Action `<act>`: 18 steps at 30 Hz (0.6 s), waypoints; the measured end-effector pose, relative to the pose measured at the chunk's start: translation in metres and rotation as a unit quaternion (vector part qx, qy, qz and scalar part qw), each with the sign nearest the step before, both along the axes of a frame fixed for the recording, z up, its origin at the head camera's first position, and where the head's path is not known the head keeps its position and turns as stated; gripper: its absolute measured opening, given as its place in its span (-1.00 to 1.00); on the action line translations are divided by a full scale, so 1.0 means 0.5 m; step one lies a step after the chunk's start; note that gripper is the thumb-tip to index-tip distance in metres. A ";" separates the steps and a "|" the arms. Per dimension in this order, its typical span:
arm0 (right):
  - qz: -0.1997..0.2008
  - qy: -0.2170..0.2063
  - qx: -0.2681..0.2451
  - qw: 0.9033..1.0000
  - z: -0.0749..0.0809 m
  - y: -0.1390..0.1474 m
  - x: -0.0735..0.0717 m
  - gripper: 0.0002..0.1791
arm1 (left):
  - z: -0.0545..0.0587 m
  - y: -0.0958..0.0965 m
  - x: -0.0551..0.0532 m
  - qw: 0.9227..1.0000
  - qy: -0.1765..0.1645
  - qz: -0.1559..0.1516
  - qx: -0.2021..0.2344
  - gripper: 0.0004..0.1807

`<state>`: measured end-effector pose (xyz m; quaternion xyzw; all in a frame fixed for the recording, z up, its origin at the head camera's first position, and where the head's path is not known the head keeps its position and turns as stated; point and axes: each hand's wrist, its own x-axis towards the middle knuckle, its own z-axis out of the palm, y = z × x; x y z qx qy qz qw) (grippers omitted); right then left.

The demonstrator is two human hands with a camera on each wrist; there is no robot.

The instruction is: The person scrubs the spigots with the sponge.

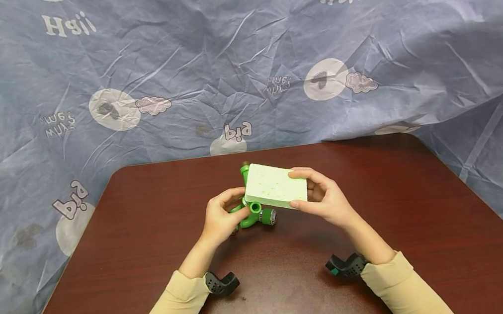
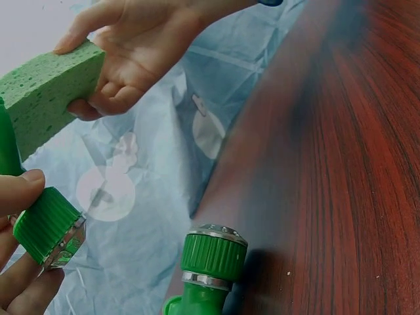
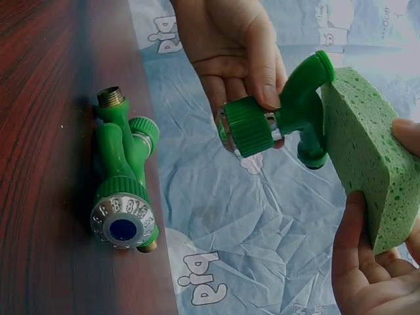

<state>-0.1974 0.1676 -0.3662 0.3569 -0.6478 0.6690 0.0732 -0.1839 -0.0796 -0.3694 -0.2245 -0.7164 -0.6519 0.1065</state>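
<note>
My left hand [image 1: 222, 218] grips a green tap [image 3: 305, 105] by its ribbed knob, thumb and fingers around it. The tap is held up above the table, its outlet and inlet ends facing the sponge. A light green sponge block [image 1: 275, 185] is in my right hand [image 1: 329, 199], pinched at its right end between thumb and fingers. In the right wrist view the sponge's broad face lies right against the tap's ends. Below the hands, more green taps [image 3: 121, 164] lie close together, with brass threads and a silver knob face with a blue centre.
The dark red-brown wooden table [image 1: 419, 222] runs out to both sides. Behind it hangs a wrinkled blue-grey cloth [image 1: 232, 44] with printed words and cartoons. Black straps with camera mounts [image 1: 221, 283] sit on both wrists, at the cream sleeve cuffs [image 1: 186, 287].
</note>
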 end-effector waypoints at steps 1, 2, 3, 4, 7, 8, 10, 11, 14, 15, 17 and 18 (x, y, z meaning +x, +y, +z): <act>-0.004 0.002 0.001 1.000 -0.001 -0.002 0.000 -0.41 | 0.000 0.000 0.000 1.000 0.000 -0.001 0.002 -0.66; -0.009 0.002 0.003 1.000 -0.002 -0.003 0.000 -0.41 | 0.001 0.000 0.000 1.000 0.001 -0.001 0.003 -0.66; -0.014 0.002 0.005 1.000 -0.003 -0.004 0.001 -0.40 | 0.002 0.000 0.000 1.000 0.001 -0.002 0.003 -0.66; -0.021 0.003 0.008 1.000 -0.004 -0.006 0.001 -0.40 | 0.002 0.000 0.001 1.000 0.001 -0.003 0.003 -0.66; -0.056 0.008 0.019 0.998 -0.006 -0.008 0.002 -0.39 | 0.000 0.001 0.000 1.000 0.006 -0.011 -0.007 -0.66; -0.073 0.008 0.020 0.997 -0.006 -0.009 0.002 -0.39 | -0.002 0.001 0.001 1.000 0.008 -0.014 -0.012 -0.66; -0.109 0.009 0.015 0.994 -0.005 -0.008 0.000 -0.38 | -0.014 0.002 -0.005 1.000 0.008 -0.023 -0.018 -0.65; -0.125 0.007 0.008 0.992 -0.005 -0.007 -0.002 -0.38 | -0.021 0.002 -0.009 0.999 0.007 -0.024 -0.021 -0.64; -0.145 -0.003 -0.028 0.989 -0.002 -0.003 -0.006 -0.37 | -0.041 0.001 -0.021 1.000 0.000 -0.017 -0.019 -0.63; -0.142 -0.007 -0.041 0.989 -0.002 0.000 -0.008 -0.37 | -0.048 0.000 -0.025 1.000 -0.004 -0.014 -0.014 -0.62; -0.123 -0.013 -0.062 0.990 0.000 0.003 -0.008 -0.37 | -0.052 -0.004 -0.029 1.000 -0.004 -0.009 -0.005 -0.62; -0.108 -0.015 -0.068 0.992 0.001 0.004 -0.008 -0.38 | -0.053 -0.005 -0.030 1.000 -0.002 -0.007 0.000 -0.63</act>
